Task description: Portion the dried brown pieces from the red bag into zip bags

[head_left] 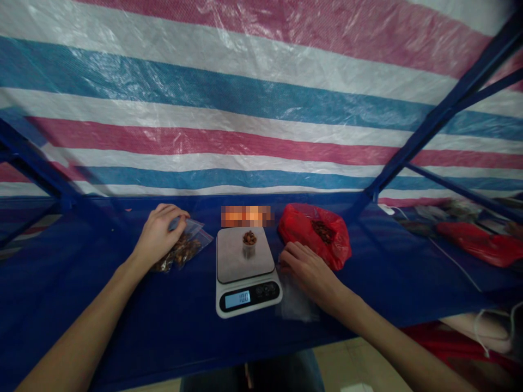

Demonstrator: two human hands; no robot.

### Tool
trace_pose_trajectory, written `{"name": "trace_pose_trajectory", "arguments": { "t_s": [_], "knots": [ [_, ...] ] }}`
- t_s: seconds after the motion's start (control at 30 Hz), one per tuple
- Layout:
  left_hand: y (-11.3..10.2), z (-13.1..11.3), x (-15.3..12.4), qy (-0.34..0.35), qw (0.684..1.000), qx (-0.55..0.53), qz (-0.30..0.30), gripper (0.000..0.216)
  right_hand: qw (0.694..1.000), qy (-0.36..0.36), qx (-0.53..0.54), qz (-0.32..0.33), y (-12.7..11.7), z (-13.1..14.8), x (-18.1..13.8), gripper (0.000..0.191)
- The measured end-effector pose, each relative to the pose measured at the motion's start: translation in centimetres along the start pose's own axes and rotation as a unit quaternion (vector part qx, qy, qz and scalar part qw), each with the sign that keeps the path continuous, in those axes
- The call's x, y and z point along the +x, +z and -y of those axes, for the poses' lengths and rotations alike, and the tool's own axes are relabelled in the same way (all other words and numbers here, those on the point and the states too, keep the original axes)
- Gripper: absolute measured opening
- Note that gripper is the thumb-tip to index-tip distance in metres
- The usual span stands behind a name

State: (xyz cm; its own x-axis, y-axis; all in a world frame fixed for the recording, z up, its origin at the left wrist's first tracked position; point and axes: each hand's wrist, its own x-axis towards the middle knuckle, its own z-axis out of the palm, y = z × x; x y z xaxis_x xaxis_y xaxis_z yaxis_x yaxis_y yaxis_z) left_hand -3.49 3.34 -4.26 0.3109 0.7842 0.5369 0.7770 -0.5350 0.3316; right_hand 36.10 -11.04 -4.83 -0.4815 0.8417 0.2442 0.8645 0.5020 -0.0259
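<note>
Left of the scale, my left hand pinches the zip bags of nuts, fingers closed on their top edge. Just right of the scale, my right hand lies curled on a clear bag (flat on the worktop, grip unclear); the cup sits between them.

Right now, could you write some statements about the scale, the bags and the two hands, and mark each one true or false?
1. A small cup of brown pieces stands on the scale. True.
2. The left hand rests on the red bag. False: it rests on the clear bags of brown pieces, left of the scale.
3. The right hand lies beside the scale, on a clear plastic bag. True.
4. The scale's display is dark. False: it is lit and shows digits.
5. The red bag is tied shut. False: it is open, and brown pieces show inside.
</note>
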Motion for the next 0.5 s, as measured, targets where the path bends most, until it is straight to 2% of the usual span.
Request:
{"name": "trace_pose_trajectory", "arguments": {
  "t_s": [0.13, 0.27, 0.4, 0.5],
  "knots": [
    [0.0, 0.0, -0.1, 0.001, 1.0, 0.002, -0.003, 0.026, 0.998, -0.009, -0.021, -0.054, -0.4, 0.2, 0.1, 0.006],
    [-0.4, -0.3, -0.1, 0.0, 0.999, 0.012, -0.033, 0.028, 0.997, -0.016, 0.019, -0.074, -1.1, -1.0, 1.1, 0.009],
    [-1.0, -0.7, -0.1, -0.01, 0.998, 0.022, -0.065, 0.028, 0.998, -0.046, 0.039, -0.032, -1.3, -2.1, 1.9, 0.012],
    [-1.1, -1.1, -0.1, -0.015, 0.998, 0.02, -0.059, 0.027, 0.997, -0.074, -0.003, -0.006, -1.2, -1.9, 2.0, 0.014]
  ]
}}
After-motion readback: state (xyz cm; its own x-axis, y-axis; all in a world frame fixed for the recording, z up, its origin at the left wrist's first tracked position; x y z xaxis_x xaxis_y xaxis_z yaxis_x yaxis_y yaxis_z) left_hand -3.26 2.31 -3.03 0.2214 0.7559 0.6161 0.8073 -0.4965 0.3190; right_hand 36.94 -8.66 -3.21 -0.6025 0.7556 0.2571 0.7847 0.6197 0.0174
